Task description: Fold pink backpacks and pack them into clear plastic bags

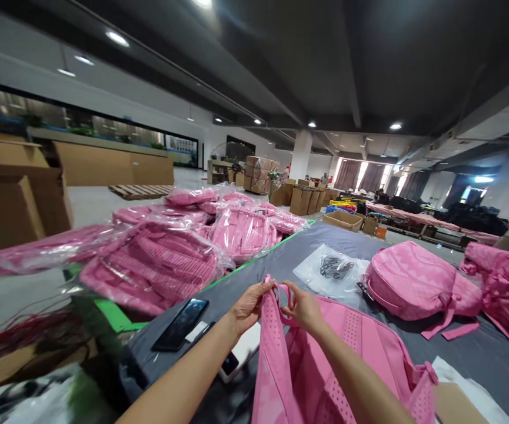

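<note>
A pink backpack (pixel 369 338) lies on the grey-covered table (pixel 320 234) in front of me, its back panel and straps facing up. My left hand (pixel 250 307) pinches the end of its perforated shoulder strap (pixel 272 353), lifted off the bag. Close beside it, my right hand (pixel 302 306) is closed on a narrow pink webbing strap (pixel 284 288) that loops near the same end. Fingers cover most of the join between the two straps, so any buckle there is hidden.
Pink backpacks in clear plastic (pixel 157 259) pile up beyond the table's green edge. A phone (pixel 180 324) lies left of my hands. Ahead is a plastic bag with black cords (pixel 336 266). Another pink backpack (pixel 413 277) sits to the right. Cardboard boxes (pixel 20 194) stand far left.
</note>
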### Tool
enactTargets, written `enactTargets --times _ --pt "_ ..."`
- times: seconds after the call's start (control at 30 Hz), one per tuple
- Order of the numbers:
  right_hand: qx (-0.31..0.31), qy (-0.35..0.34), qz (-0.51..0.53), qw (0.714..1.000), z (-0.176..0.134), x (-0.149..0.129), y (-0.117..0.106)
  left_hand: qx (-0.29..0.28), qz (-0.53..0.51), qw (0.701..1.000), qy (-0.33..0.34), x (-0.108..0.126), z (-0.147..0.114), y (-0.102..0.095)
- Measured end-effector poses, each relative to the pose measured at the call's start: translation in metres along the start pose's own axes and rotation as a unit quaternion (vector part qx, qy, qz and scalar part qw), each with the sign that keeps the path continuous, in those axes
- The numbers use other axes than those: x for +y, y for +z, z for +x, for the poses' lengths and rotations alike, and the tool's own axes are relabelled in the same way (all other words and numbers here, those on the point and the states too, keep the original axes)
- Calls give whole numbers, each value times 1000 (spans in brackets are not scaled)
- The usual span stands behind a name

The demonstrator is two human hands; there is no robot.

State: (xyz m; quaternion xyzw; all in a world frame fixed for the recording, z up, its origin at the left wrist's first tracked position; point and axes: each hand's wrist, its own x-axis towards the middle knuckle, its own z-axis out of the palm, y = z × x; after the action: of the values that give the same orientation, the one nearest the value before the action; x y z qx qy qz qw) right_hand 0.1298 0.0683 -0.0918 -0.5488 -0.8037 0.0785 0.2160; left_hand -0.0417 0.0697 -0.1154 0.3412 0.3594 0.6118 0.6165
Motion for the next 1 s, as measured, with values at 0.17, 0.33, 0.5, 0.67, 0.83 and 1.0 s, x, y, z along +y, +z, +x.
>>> enactTargets --times 0.17,0.33,0.5,0.67,0.83,1.0 --pt "99 8 -17 995 7 -8 -41 -35 43 993 107 39 -37 17" --pt "85 35 10 996 -43 43 -67 -40 140 970 195 48 -39 31" --pt "-54 37 150 986 -163 34 -28 -96 189 958 193 21 -2 79" --pt "-102 44 292 950 -251 0 -19 -126 345 912 182 -49 13 121" --pt "-65 112 224 966 -276 57 -74 -92 502 837 200 -90 9 122" --pt "173 282 86 940 -244 166 -114 -162 575 751 282 -88 -5 147"
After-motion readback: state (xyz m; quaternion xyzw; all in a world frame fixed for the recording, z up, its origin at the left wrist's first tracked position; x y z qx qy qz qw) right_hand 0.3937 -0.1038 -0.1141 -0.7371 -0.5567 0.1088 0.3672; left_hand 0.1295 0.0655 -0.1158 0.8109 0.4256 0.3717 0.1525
